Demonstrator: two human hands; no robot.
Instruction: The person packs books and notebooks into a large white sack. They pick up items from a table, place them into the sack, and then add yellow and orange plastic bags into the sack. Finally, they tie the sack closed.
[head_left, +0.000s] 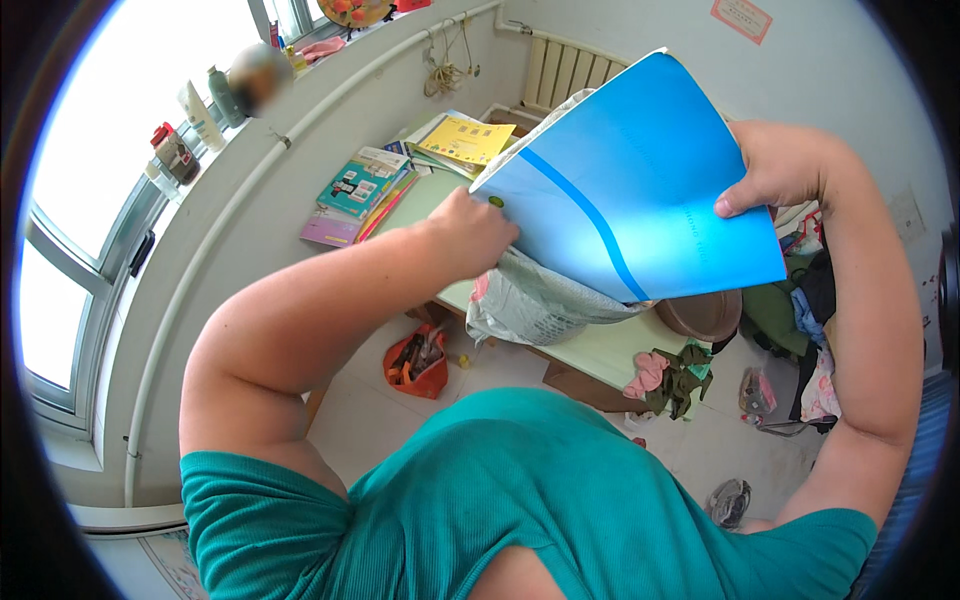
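A large blue folder or booklet with faint lettering and a darker curved stripe is tilted above the pale green table. My right hand grips its right edge, thumb on the front. At the lower left corner of the booklet, my left hand is closed on the rim of a grey-white woven sack. The sack hangs open behind and below the booklet, which hides much of its mouth. Whether the left fingers also pinch the booklet, I cannot tell.
Books and yellow papers lie at the table's far left. A brown basin and scrunchies are at its right. An orange bag stands on the floor. Clothes are piled right. Bottles line the windowsill.
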